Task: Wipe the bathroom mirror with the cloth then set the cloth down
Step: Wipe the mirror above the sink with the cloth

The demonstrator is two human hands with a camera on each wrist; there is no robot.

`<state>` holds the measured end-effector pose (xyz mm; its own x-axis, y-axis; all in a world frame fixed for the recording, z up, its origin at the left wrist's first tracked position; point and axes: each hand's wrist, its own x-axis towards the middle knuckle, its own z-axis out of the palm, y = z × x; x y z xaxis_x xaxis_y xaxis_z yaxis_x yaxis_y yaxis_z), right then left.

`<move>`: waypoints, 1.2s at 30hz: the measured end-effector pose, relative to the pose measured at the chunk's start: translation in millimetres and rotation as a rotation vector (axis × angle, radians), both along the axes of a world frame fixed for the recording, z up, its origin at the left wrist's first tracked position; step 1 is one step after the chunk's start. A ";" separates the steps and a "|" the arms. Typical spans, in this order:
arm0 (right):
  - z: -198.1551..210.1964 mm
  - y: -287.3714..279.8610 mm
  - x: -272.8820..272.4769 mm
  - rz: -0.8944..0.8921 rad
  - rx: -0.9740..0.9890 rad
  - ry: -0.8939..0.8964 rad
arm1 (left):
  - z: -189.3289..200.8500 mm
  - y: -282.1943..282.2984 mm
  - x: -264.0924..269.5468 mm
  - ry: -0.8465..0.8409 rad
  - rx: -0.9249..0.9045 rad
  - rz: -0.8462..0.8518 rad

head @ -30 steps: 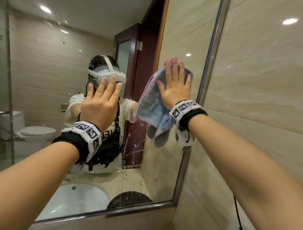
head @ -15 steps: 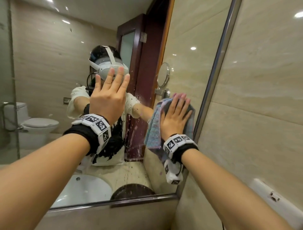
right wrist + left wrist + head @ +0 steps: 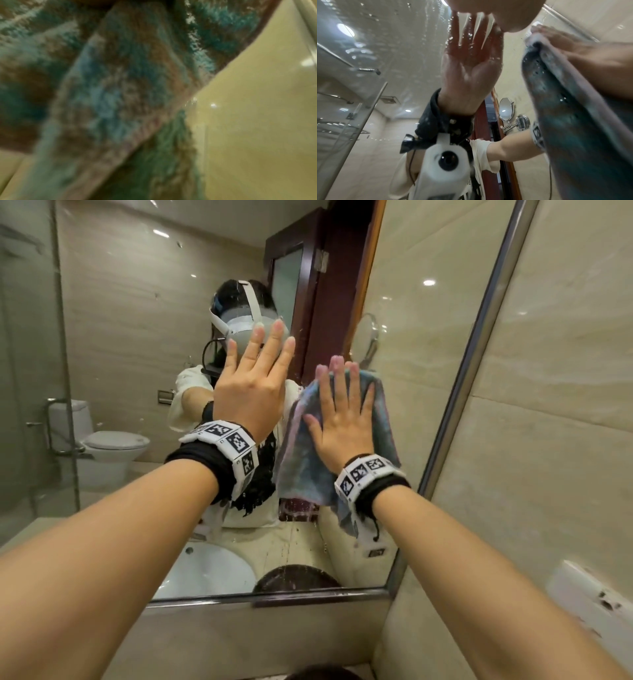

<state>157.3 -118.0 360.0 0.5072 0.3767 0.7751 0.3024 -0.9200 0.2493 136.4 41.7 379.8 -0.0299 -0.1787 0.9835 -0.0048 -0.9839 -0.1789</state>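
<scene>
The bathroom mirror (image 3: 137, 337) fills the wall ahead, wet with drops and streaks. My right hand (image 3: 342, 419) lies flat with straight fingers on a blue and pink cloth (image 3: 301, 460), pressing it against the glass near the mirror's right side. The cloth (image 3: 570, 121) hangs down below the palm; in the right wrist view the cloth (image 3: 102, 94) is a blur filling most of the picture. My left hand (image 3: 253, 385) rests flat on the bare glass just left of the cloth, fingers straight and spread. In the left wrist view my left hand (image 3: 496, 12) shows only at the top edge, above its reflection.
The mirror's metal frame (image 3: 479, 337) runs along its right and bottom edges, with beige tiled wall (image 3: 555, 440) beyond. A white fitting (image 3: 589, 604) is mounted on the wall at lower right. The glass reflects a basin, a toilet, a door and a round shaving mirror.
My right hand has slid the cloth down the glass, then leftward, ending next to my left hand. The left hand has stayed flat on the mirror.
</scene>
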 end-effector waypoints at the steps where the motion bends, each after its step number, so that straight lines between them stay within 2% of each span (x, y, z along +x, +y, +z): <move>1: -17.8 -2.2 0.6 -0.002 -0.016 0.007 | -1.4 -0.1 -0.7 -0.005 -0.005 0.003; 3: -41.1 -7.3 0.5 -0.030 -0.049 0.026 | -6.1 0.0 -1.4 -0.015 -0.013 0.002; 6: -40.0 -15.0 -0.7 -0.037 -0.122 0.009 | -18.5 0.5 0.4 -0.024 -0.011 0.008; 8: -19.8 -19.8 -1.0 -0.042 -0.112 -0.015 | -26.9 1.8 1.1 -0.024 0.003 0.025; 12: 52.9 -14.1 0.7 -0.147 0.172 -0.049 | -33.1 3.8 0.1 -0.009 0.020 0.019; 15: 82.7 -0.5 -0.8 -0.133 0.224 -0.071 | -33.4 2.4 -2.9 -0.004 0.014 0.009; 18: 60.6 4.7 -1.5 -0.055 0.103 -0.071 | -36.1 1.9 -3.3 -0.022 0.020 0.026; 21: 5.1 4.0 -2.0 0.003 -0.073 -0.048 | -37.6 0.9 -3.7 -0.017 0.003 0.022; 25: -64.4 -7.5 -5.8 -0.022 -0.173 0.035 | -38.7 0.6 -3.1 0.007 -0.005 0.018; 28: -63.6 -18.7 -3.8 -0.023 -0.210 0.024 | -39.9 2.4 -1.1 0.006 -0.001 0.041; 30: -42.0 -30.0 2.4 -0.065 -0.090 0.025 | -39.6 1.9 -1.5 0.008 -0.012 0.030; 34: 17.6 -58.7 16.9 -0.225 0.330 0.004 | -41.8 1.7 -2.1 0.031 -0.007 0.032; 36: 32.1 -66.5 20.0 -0.244 0.401 -0.011 | -41.7 2.8 -1.3 0.029 -0.004 0.039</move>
<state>177.3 -184.4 392.0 0.5345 -0.0829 0.8411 0.0642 -0.9883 -0.1382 135.1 44.4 338.1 0.0052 -0.1751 0.9845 0.0284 -0.9841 -0.1752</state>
